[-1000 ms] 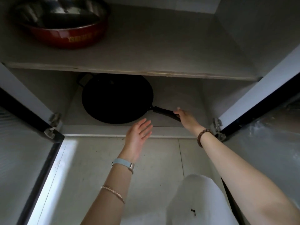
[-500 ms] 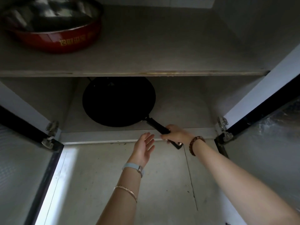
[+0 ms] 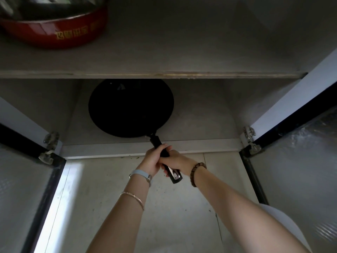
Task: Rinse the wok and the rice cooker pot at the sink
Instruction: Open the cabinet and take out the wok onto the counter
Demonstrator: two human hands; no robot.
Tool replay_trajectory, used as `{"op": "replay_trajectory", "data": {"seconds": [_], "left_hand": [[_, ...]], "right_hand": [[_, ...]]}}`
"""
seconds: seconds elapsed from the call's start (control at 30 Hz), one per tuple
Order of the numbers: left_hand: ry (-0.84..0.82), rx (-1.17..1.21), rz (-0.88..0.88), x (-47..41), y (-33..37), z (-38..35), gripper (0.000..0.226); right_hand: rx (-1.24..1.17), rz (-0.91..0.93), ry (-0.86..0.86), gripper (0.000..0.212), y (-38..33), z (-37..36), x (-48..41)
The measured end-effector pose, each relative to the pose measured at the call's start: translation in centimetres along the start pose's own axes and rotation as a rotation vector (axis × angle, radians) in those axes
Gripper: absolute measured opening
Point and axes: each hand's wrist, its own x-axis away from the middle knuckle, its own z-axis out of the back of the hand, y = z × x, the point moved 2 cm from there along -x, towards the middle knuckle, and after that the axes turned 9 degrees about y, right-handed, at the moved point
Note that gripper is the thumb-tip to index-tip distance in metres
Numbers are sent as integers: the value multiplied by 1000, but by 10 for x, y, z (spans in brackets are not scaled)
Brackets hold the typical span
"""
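Both the left hand and the right hand gripped the black wok's handle, fingers curled around it.

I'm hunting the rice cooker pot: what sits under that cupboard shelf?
Under the shelf only the black wok shows, on the cupboard floor, the left hand and right hand gripping its handle. The shelf's edge hides the wok's far rim and anything behind it.
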Motion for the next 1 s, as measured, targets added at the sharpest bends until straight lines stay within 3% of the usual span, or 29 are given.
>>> {"op": "replay_trajectory", "data": {"seconds": [0.17,0.4,0.77,1.0], "left_hand": [[150,-219,-152,-1,7,-6,24],[168,-225,-160,12,20,-7,27],[196,-196,-80,77,16,1,22],[241,-205,-12,146,40,21,25]], "right_hand": [[-70,-47,166,15,2,-10,-2],[2,1,288,14,-9,-10,13],[-11,-28,223,10,-15,-14,77],[11,-116,172,18,-51,-24,141]]}}
